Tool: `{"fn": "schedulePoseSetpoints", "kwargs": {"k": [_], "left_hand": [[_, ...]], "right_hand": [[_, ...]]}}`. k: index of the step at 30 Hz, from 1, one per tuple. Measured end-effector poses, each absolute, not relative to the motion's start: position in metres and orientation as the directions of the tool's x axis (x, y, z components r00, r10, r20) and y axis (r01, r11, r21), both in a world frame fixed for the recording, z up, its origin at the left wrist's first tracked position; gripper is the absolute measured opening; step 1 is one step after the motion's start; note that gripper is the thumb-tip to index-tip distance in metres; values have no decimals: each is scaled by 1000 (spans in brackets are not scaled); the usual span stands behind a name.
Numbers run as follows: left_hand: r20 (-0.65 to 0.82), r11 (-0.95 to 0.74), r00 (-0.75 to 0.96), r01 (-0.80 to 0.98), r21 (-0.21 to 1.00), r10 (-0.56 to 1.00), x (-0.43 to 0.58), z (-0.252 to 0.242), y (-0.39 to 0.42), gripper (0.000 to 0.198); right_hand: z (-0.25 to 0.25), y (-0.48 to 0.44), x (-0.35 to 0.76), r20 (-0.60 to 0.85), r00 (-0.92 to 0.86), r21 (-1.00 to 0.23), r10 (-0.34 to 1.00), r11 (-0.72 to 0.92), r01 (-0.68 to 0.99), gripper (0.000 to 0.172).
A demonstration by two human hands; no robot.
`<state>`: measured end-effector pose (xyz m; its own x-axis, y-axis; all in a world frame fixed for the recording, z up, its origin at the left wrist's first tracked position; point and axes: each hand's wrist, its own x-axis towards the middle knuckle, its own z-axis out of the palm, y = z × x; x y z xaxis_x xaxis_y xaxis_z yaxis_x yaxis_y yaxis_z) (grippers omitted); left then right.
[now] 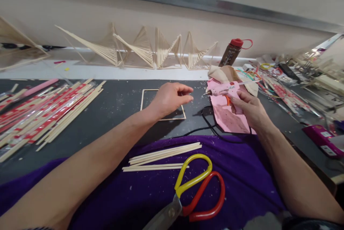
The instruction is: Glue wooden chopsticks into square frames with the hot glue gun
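Note:
My right hand (pixel 251 109) grips a pink hot glue gun (pixel 221 89), its nozzle pointing left and a clear glue stick showing at its rear. Below the gun lies a stained pink sheet (pixel 231 118). My left hand (pixel 170 98) hovers over a square frame of thin wooden sticks (pixel 172 118) on the dark table. Its thumb and fingers are a little apart, and I see nothing between them. The hand hides part of the frame. Several cut wooden sticks (pixel 163 153) rest on purple cloth (pixel 107 190), beside scissors (pixel 199 183) with one yellow and one red handle.
Bundles of wooden sticks (pixel 53 115) in plastic wrap lie at left. Several twisted stick models (pixel 134 52) stand along the wall. A dark bottle with a red cap (pixel 230 53) is at the back. The black cord (pixel 206 127) crosses the table. A magenta box (pixel 321 140) sits right.

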<state>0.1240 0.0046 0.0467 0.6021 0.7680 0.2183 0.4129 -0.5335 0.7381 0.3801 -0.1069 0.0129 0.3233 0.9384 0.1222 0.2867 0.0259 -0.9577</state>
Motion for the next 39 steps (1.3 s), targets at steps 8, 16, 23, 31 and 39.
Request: {"fn": "schedulePoseSetpoints", "kwargs": {"k": [8, 16, 23, 31, 39], "left_hand": [[88, -394, 635, 358, 846, 767, 152, 33, 5, 40], [86, -350, 596, 343, 872, 798, 149, 22, 5, 27], [33, -300, 599, 352, 887, 800, 142, 21, 4, 25], [-19, -244, 616, 340, 908, 788, 144, 25, 1, 26], [-42, -259, 630, 379, 888, 776, 145, 23, 4, 30]], "right_hand": [[13, -105, 370, 103, 301, -951, 948, 4, 310, 28], [10, -103, 366, 84, 293, -968, 952, 8, 251, 29], [6, -101, 372, 112, 359, -968, 926, 20, 250, 27], [9, -102, 368, 136, 354, -964, 925, 41, 264, 28], [14, -102, 364, 190, 348, -970, 918, 121, 211, 33]]}}
